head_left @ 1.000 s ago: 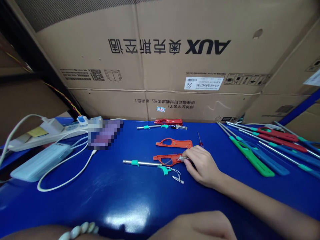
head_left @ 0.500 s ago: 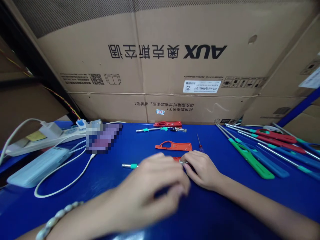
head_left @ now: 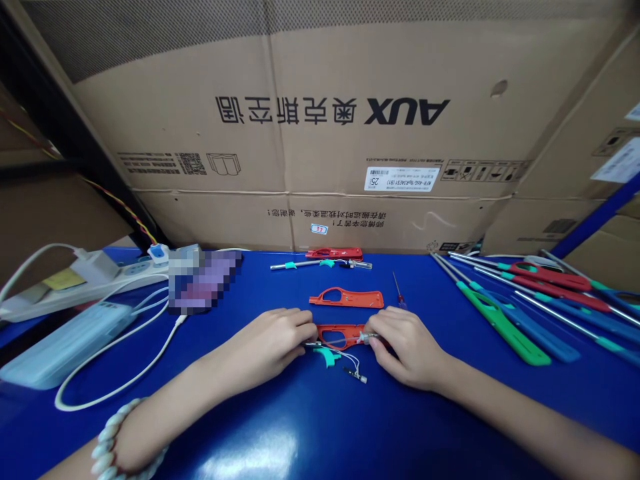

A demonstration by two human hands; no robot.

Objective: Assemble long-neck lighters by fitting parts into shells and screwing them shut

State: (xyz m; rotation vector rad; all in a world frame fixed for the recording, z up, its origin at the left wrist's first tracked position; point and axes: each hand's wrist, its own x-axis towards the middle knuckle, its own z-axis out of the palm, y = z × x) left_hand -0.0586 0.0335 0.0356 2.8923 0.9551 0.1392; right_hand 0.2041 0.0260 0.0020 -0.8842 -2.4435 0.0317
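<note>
Pinching the orange lighter shell (head_left: pixel 341 335) on the bench (head_left: pixel 280 427), we have each grip clamped: left hand (head_left: pixel 273 341) at its front, right hand (head_left: pixel 406 347) at its rear. Light, brittle plastic, flimsy wires (head_left: pixel 353 363); we judge rigid edges safest to hold.

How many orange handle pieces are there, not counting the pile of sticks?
3. The held handle piece is between the left hand and right hand; a loose handle piece lies behind it; a far handle piece sits by the cardboard box. Hands may hide more.
</note>
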